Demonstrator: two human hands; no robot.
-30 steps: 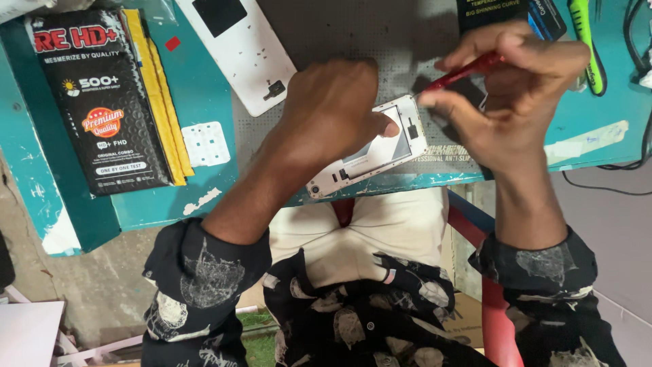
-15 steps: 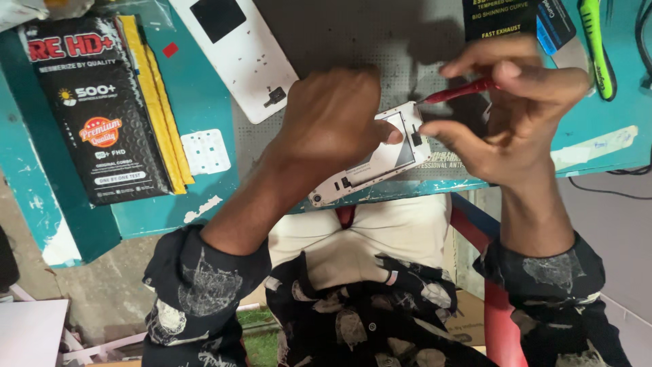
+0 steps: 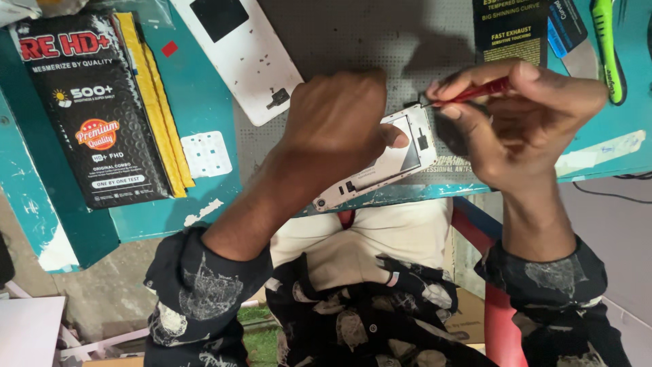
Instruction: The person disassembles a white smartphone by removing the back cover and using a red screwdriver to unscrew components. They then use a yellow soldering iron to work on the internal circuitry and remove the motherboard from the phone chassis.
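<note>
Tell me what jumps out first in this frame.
Two bare hands meet at centre over a white phone frame on the grey mat: the left hand pins it, the right hand works a red-handled tool at its top corner. At left, a black retail box lies on the teal table.

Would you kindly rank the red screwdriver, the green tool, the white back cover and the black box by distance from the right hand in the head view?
1. Red screwdriver, held in the right hand.
2. Green tool, just beyond it at the top corner.
3. White back cover, across the mat.
4. Black box, far side of the bench.
</note>
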